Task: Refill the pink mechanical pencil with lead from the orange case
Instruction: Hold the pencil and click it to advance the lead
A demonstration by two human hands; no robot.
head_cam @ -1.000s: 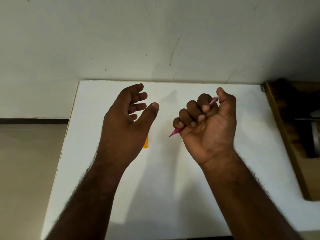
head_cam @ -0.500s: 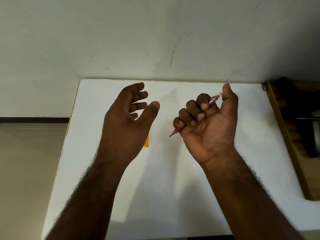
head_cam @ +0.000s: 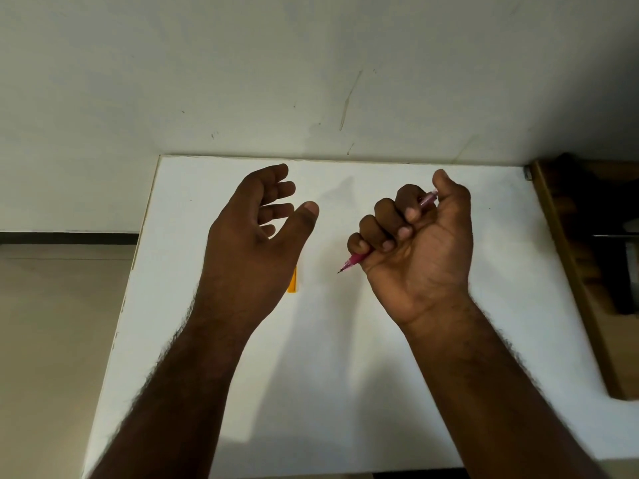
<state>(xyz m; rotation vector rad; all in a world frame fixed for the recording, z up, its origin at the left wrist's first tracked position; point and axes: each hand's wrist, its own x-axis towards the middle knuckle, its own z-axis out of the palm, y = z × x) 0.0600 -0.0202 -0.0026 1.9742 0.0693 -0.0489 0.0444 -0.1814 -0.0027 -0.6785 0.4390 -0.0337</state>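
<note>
Pencil (head_cam: 356, 260) gripped in right hand (head_cam: 420, 243); left hand (head_cam: 256, 233) open, empty. Case (head_cam: 293, 281) untouched on bench (head_cam: 345, 375). Refill judged not started.

No legible text, label, brand, number or sign is being shown on any surface in the head view.
</note>
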